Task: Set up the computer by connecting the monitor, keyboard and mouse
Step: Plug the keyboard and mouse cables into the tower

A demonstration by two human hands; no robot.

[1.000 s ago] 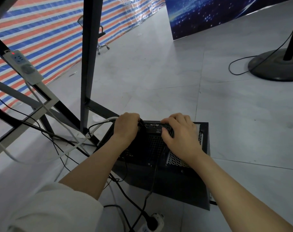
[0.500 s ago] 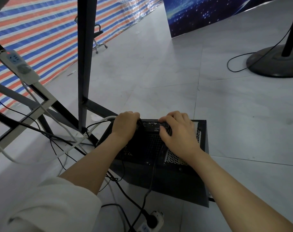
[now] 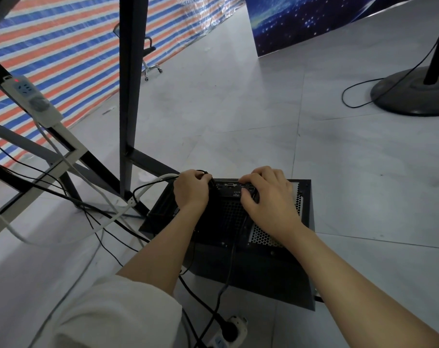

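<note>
A black computer case (image 3: 283,277) stands on the grey floor with its rear port panel (image 3: 229,188) facing up toward me. My left hand (image 3: 191,190) is closed around a black cable plug at the panel's left end. My right hand (image 3: 268,199) rests on the panel's right part, fingers curled over a black connector (image 3: 251,190) whose cable (image 3: 229,262) runs down toward me. Monitor, keyboard and mouse are out of view.
A black table leg (image 3: 130,96) and frame stand left of the case. White and black cables (image 3: 100,212) trail over the floor there. A white power strip (image 3: 32,101) hangs on the frame; another (image 3: 234,331) lies near me. A round stand base (image 3: 414,94) sits far right.
Both hands stay on the rear panel, with only small shifts of the fingers. My view has drifted slightly.
</note>
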